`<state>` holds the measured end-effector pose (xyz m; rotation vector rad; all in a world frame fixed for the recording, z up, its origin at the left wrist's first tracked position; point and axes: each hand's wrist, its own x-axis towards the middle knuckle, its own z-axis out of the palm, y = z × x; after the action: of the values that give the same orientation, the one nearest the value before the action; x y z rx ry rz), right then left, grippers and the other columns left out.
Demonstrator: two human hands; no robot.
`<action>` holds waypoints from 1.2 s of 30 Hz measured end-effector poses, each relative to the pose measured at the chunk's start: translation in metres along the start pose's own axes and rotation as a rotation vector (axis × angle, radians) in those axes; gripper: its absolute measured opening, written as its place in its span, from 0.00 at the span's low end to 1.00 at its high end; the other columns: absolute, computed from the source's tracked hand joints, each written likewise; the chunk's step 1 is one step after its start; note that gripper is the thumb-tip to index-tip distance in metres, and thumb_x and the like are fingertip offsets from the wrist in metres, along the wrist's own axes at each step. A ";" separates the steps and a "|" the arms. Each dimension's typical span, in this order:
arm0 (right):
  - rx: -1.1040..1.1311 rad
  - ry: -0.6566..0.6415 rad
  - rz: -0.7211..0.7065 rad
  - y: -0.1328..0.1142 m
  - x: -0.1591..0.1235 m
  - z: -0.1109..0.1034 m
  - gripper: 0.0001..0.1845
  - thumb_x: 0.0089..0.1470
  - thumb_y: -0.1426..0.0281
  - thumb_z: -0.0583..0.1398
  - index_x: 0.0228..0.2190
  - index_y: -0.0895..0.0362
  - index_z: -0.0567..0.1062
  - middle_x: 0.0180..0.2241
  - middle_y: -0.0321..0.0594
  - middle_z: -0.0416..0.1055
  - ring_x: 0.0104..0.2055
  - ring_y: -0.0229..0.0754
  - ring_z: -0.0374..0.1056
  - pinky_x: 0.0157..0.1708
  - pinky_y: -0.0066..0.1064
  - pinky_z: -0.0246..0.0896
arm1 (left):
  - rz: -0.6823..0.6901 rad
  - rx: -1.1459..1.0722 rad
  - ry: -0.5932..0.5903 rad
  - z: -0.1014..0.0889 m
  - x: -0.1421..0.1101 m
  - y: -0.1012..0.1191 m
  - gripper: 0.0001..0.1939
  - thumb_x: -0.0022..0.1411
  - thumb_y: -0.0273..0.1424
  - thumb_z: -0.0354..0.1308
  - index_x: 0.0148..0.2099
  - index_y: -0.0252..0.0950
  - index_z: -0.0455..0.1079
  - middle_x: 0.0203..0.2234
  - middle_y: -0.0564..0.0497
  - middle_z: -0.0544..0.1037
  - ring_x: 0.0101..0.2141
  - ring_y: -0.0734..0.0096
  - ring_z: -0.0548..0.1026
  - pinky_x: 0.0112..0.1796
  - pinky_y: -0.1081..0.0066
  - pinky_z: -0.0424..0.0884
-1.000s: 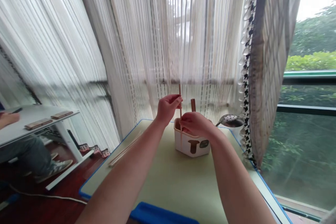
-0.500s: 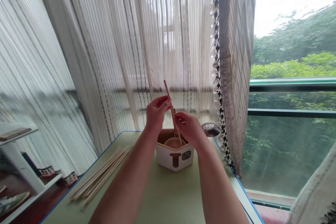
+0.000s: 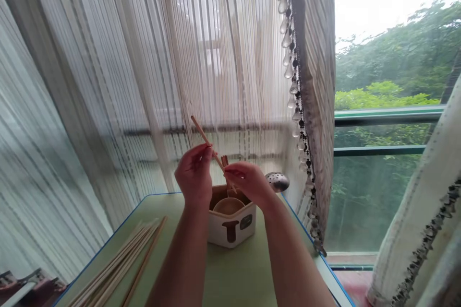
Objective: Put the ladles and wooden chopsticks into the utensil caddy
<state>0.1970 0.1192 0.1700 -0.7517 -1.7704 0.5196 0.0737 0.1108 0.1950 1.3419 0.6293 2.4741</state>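
A single wooden chopstick (image 3: 200,130) slants from upper left to lower right above a white container (image 3: 230,230). My left hand (image 3: 194,172) pinches it around the middle, fingers closed. Closer to its lower end, the fingertips of my right hand (image 3: 248,180) also close on it. The container has a brown inside and dark markings on its front. A round, light-brown object (image 3: 229,206) sits inside it, and a few brown sticks (image 3: 225,159) stand up behind the chopstick.
Several loose chopsticks (image 3: 118,261) lie in a bundle at the left of the pale green table (image 3: 230,283), which has a blue edge. The head of a metal skimmer (image 3: 277,181) shows behind my right hand. Striped curtains (image 3: 151,57) hang behind, with a window at right.
The chopstick has swung from nearly upright to a clear leftward slant. My hands sit a little farther apart, the left one lower. The whole view has shifted, showing more table at left.
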 end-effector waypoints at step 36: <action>-0.671 -0.082 0.084 0.023 -0.001 -0.006 0.10 0.52 0.74 0.53 0.26 0.58 0.74 0.27 0.41 0.73 0.30 0.38 0.65 0.30 0.26 0.51 | -0.094 0.267 -0.340 0.007 -0.015 -0.037 0.11 0.55 0.34 0.57 0.40 0.36 0.72 0.33 0.47 0.78 0.35 0.69 0.76 0.38 0.68 0.73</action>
<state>0.2083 0.1345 0.1556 -1.2817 -2.0122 -0.0097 0.0882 0.1390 0.1697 1.7346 0.9345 2.0730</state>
